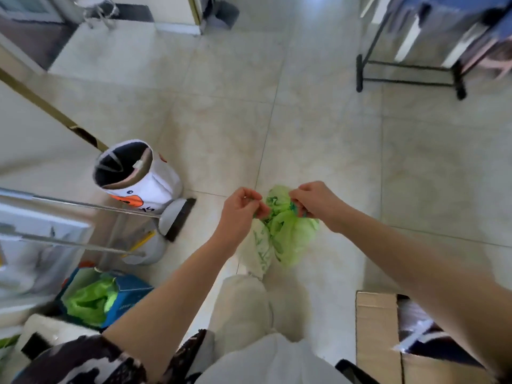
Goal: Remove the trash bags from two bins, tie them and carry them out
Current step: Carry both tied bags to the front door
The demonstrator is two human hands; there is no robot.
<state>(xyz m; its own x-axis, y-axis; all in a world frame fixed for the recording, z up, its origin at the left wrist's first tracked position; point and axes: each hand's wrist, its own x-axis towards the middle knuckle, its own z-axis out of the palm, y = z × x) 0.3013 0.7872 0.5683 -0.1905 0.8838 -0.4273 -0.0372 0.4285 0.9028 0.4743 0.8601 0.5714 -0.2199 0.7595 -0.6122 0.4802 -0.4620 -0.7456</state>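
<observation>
Both hands, left hand [240, 207] and right hand [313, 200], pinch the green trash bag [288, 231] top; bag hangs lengthwise downward

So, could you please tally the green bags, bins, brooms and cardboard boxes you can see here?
Green bags: 2, one pinched by the left hand and right hand at, one in the blue container at
Bins: 1
Brooms: 1
Cardboard boxes: 1
Total: 5
</observation>
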